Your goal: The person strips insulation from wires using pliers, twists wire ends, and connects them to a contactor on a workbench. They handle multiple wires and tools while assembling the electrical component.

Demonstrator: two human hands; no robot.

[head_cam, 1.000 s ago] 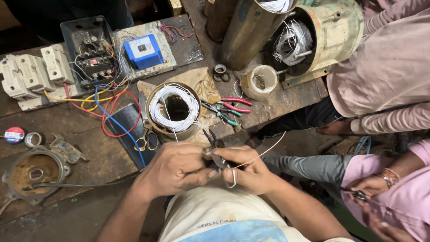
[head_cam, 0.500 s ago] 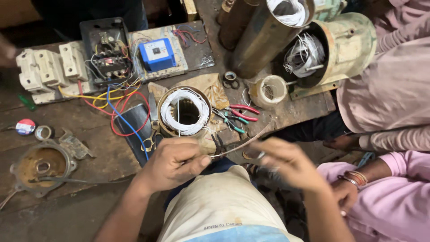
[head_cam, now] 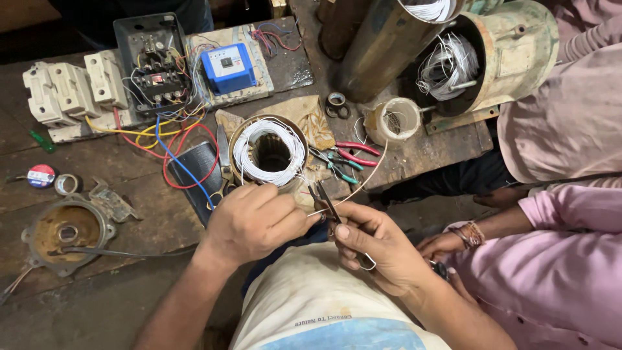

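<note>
My left hand (head_cam: 249, 220) is closed, pinching the end of a thin white wire (head_cam: 353, 191) just below a round motor stator (head_cam: 269, 150) wound with white wire. My right hand (head_cam: 372, 243) grips a small dark tool (head_cam: 326, 199), its tips at the wire beside my left thumb. The wire arcs up to the right toward a small spool (head_cam: 395, 120). Both hands hover over my lap at the bench's front edge.
Red-handled and green-handled pliers (head_cam: 346, 155) lie right of the stator. A blue box (head_cam: 228, 67), an open switch box (head_cam: 152, 61) with coloured wires and white fuse holders (head_cam: 65, 91) sit behind. A rusty end cover (head_cam: 65, 232) lies left. A large motor housing (head_cam: 492, 55) stands back right. A person in pink sleeves (head_cam: 551, 259) sits right.
My right hand has come back in from the right and closed on the dark tool at the wire. My left hand kept its pinch below the stator.
</note>
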